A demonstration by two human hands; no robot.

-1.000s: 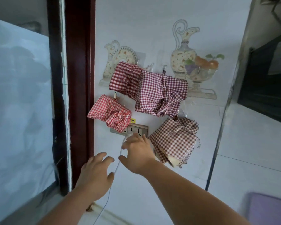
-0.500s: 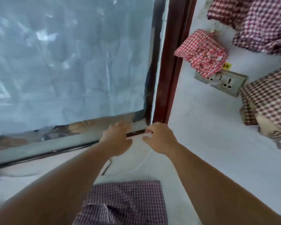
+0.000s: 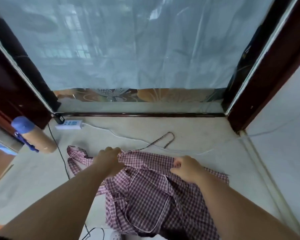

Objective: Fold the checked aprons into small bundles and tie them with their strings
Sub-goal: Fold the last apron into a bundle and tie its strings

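Below, apron (image 3: 146, 198) gripped, left hand (image 3: 109, 161), right hand (image 3: 186, 168)

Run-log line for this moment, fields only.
apron: on floor, unfolded, untied | left hand: grips far edge | right hand: grips far edge

Pale floor (image 3: 197, 129) meets a film-covered glass door (image 3: 128, 49) in dark red-brown frame (image 3: 267, 75).

Purple-and-white checked apron (image 3: 151, 201) (pale piping), white power strip (image 3: 70, 124), dark-red frame (image 3: 267, 70)
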